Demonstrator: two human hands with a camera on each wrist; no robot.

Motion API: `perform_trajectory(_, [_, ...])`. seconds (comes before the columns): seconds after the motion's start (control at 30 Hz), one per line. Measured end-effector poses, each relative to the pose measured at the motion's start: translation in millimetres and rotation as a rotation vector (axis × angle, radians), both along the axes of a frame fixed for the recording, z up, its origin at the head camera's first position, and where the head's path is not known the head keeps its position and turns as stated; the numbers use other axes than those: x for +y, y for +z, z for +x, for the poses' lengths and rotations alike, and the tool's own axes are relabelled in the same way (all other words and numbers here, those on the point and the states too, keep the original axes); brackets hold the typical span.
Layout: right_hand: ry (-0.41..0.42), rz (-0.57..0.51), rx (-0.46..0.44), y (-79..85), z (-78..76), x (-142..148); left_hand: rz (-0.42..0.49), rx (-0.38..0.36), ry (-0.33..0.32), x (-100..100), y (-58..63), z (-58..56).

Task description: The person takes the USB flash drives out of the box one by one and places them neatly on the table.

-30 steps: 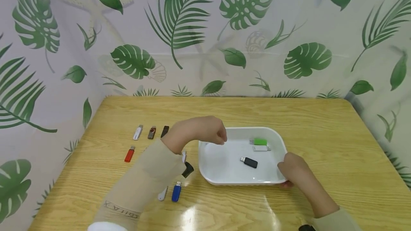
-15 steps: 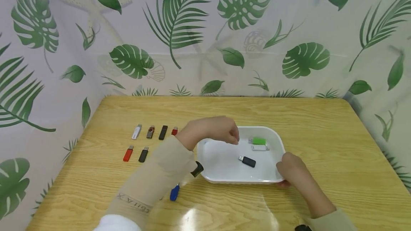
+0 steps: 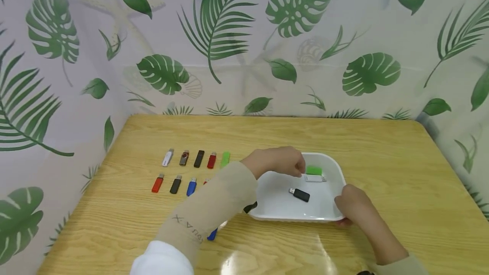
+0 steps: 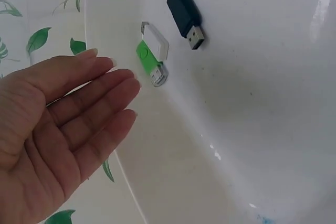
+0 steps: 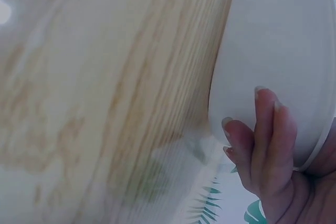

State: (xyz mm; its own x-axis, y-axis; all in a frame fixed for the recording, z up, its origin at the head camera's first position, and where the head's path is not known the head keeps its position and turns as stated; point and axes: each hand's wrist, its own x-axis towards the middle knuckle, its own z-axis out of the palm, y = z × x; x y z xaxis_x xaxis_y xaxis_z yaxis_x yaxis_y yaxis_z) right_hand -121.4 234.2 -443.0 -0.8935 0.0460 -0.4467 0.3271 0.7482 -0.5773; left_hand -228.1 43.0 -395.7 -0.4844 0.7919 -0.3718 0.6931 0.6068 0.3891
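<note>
A white tray (image 3: 275, 200) holds a green USB stick (image 3: 315, 170), a white USB stick (image 3: 314, 178) and a black USB stick (image 3: 299, 195). Over its far side hovers my left hand (image 3: 280, 161), close to the green stick. In the left wrist view the fingers of that hand (image 4: 73, 124) are relaxed and gently bent, with nothing between them; the green stick (image 4: 147, 56) lies just past the fingertips. My right hand (image 3: 355, 203) grips the tray's near right corner. The right wrist view has its fingers (image 5: 275, 135) under the tray's outer wall (image 5: 273, 40).
Left of the tray, more USB sticks lie in rows on the wooden table, among them a white one (image 3: 168, 157), a red one (image 3: 158, 183) and a blue one (image 3: 192, 186). My left forearm covers part of them. A leaf-patterned cloth (image 3: 244, 54) stands behind the table.
My left hand has moved right across the tray, up to the green and white sticks. More sticks on the table show from behind the arm. The right hand keeps its grip on the corner.
</note>
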Motion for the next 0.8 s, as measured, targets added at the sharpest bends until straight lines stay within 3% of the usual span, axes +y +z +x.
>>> perform_trajectory(0.2, [0.005,-0.020,0.018,-0.8,0.9,1,0.030,-0.018,-0.020,18,-4.9,-0.4])
perform_trajectory(0.47, [-0.021,-0.052,0.026,-4.7,0.5,3,-0.013,-0.024,-0.031,33,-25.9,-3.1])
perform_trajectory(0.8, [-0.019,-0.080,0.086,-7.0,4.6,5,0.018,0.031,-0.053,50,-38.1,-5.2])
